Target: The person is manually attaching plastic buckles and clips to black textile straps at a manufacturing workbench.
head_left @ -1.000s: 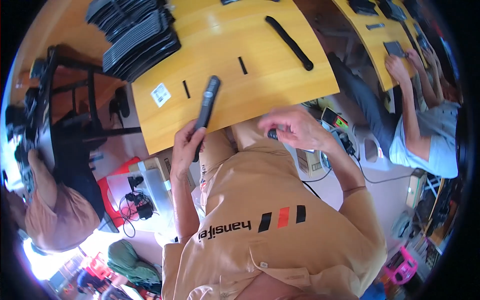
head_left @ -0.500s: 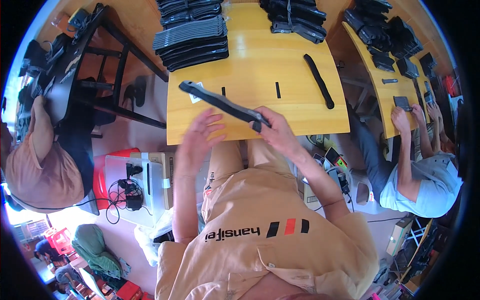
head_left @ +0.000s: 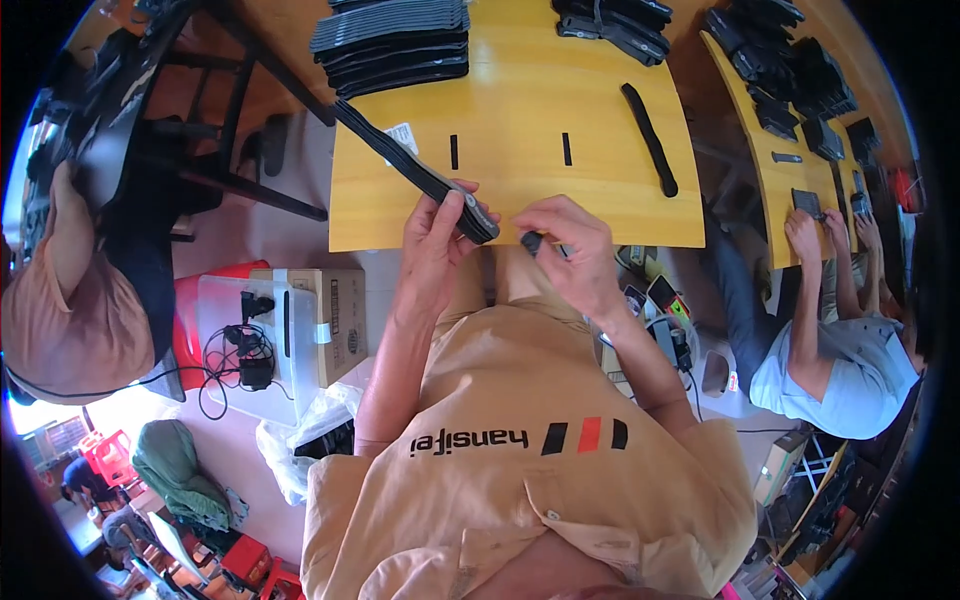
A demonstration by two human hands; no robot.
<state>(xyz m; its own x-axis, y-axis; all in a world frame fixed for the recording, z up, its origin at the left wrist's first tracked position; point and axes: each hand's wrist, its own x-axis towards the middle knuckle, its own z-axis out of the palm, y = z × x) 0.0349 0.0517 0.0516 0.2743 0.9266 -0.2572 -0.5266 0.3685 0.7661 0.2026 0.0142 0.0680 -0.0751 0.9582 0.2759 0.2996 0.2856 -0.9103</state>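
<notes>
The left hand [head_left: 435, 235] is closed around the near end of a long black strap [head_left: 410, 165], which runs toward ten o'clock over the table [head_left: 520, 190] edge. The right hand [head_left: 570, 250], at three o'clock from it, pinches a small black piece [head_left: 531, 241] just beside the strap's end.

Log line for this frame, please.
left hand: grips black strap | right hand: pinches small black part | over: yellow table edge

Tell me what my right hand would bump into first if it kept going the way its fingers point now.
Probably the near end of the long black strap that your left hand holds. Your right hand points left, pinching a small dark piece, and only a short gap separates them. Depth is hard to judge here.
</notes>
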